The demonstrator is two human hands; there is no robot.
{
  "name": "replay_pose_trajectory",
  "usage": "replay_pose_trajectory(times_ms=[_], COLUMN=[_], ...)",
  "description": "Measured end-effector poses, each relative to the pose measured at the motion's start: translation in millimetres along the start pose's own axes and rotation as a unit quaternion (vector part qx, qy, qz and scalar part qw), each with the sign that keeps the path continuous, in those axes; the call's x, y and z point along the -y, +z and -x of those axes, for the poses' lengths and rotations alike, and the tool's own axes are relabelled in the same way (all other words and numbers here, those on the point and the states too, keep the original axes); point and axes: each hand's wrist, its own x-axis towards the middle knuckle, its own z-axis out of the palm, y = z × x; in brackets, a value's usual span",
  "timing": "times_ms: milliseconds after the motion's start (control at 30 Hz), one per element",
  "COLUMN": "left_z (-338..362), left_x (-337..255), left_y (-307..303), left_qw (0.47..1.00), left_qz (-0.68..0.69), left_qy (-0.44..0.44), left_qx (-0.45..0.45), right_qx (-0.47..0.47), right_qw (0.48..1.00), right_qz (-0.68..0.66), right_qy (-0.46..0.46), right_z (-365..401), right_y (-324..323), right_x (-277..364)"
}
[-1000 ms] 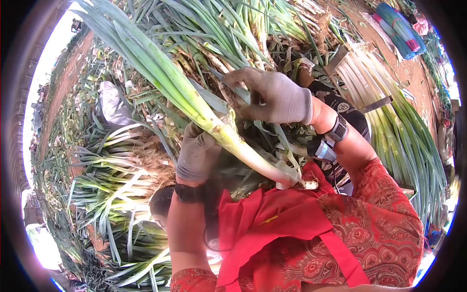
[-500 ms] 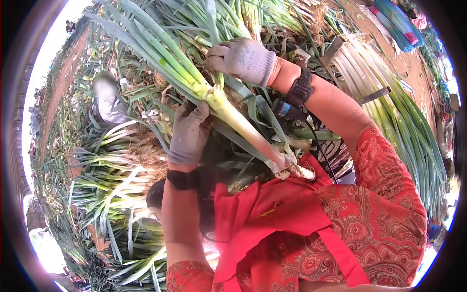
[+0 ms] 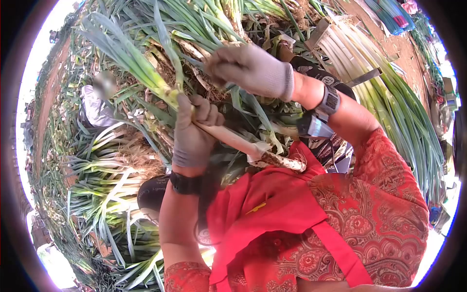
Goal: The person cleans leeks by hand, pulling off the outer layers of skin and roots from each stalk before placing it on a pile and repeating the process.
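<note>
A leek (image 3: pixel 228 138) slants across in front of me, its green leaves at the upper left and its root end close over my red apron. My left hand (image 3: pixel 192 131), in a grey work glove, is closed round the pale shaft just below the leaf fork. One leaf stands up apart from the rest above that fork. To the right of the leaves is my right hand (image 3: pixel 250 72), gloved too, clear of the leek's shaft. Its fingers are curled and smeared by motion, and what lies inside them is hidden.
Rooty leeks (image 3: pixel 104 170) lie heaped at the left, with leaf scraps on the ground around them. Cleaned leeks (image 3: pixel 369 73) rest in a rack (image 3: pixel 365 78) at the right. More leeks (image 3: pixel 209 19) lie ahead. Blue bundled material (image 3: pixel 389 17) sits at the far upper right.
My left hand has closed round the shaft, and the leek has shifted left. The right hand has moved right and turned, away from the upright leaf it was at.
</note>
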Motion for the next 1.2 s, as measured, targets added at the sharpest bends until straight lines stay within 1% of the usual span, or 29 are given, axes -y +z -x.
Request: replay_pose_trajectory(times_ms=[33,67,100,133,167,200,267,300,333,433,533,600,633,700,733,767,833,867,933,967,1033,1067,1167,1200], left_z=[-2,-3,-5,-7,-10,-13,-13,-12,-12,-5,8,19,30,47,53,59,73,80,93,97,101,103,124,131], left_x=[-5,-11,-17,-24,-31,-36,-52,-61,-71,-89,-105,-127,-140,-164,-175,-183,-196,-203,-213,-212,-207,-210,-223,-228], left_y=[1,6,6,4,4,5,12,14,14,20,27,23,23,14,3,-8,-34,-50,-79,-83,-89,-101,-100,-106], left_qw=[1.0,0.999,0.999,0.997,0.994,0.992,0.986,0.983,0.977,0.972,0.973,0.974,0.976,0.976,0.976,0.976,0.973,0.975,0.976,0.973,0.964,0.968,0.967,0.973], left_qz=[0.012,-0.007,0.021,0.048,0.075,0.082,0.119,0.137,0.153,0.141,0.135,0.124,0.124,0.107,0.11,0.098,0.073,0.076,0.083,0.085,0.093,0.112,0.108,0.119], left_qy=[0.011,0.033,0.038,0.042,0.047,0.052,0.065,0.074,0.076,0.094,0.109,0.119,0.131,0.164,0.153,0.173,0.211,0.208,0.202,0.208,0.215,0.205,0.208,0.189], left_qx=[0.002,-0.036,-0.003,0.03,0.064,0.081,0.093,0.1,0.132,0.166,0.149,0.147,0.122,0.09,0.113,0.091,0.049,0.025,-0.022,-0.057,-0.125,-0.092,-0.104,-0.061], right_qx=[0.06,0.119,0.18,0.24,0.292,0.296,0.299,0.299,0.299,0.316,0.326,0.355,0.381,0.372,0.332,0.287,0.223,0.189,0.253,0.282,0.261,0.252,0.258,0.13], right_qw=[0.994,0.975,0.962,0.944,0.929,0.911,0.866,0.84,0.811,0.819,0.828,0.808,0.784,0.825,0.882,0.927,0.956,0.968,0.947,0.93,0.927,0.925,0.92,0.963], right_qz=[-0.087,-0.173,-0.201,-0.228,-0.21,-0.251,-0.347,-0.401,-0.454,-0.441,-0.426,-0.433,-0.445,-0.37,-0.28,-0.186,-0.15,-0.132,-0.065,-0.031,-0.045,-0.051,0.12,0.077], right_qy=[0.037,0.073,0.047,0.021,0.093,0.143,0.2,0.208,0.215,0.188,0.162,0.182,0.207,0.209,0.183,0.154,0.116,0.096,0.189,0.234,0.264,0.28,0.269,0.223], right_z=[13,23,30,32,40,45,47,45,44,48,66,89,105,132,140,149,176,186,196,200,216,226,267,267], right_y=[1,9,23,33,32,41,53,57,62,71,69,66,63,55,43,36,33,30,4,-9,-24,-30,-65,-70], right_x=[-10,-26,-40,-35,-24,-18,-10,-9,-8,-6,-9,-15,-18,-12,9,20,22,23,54,70,88,93,89,90])
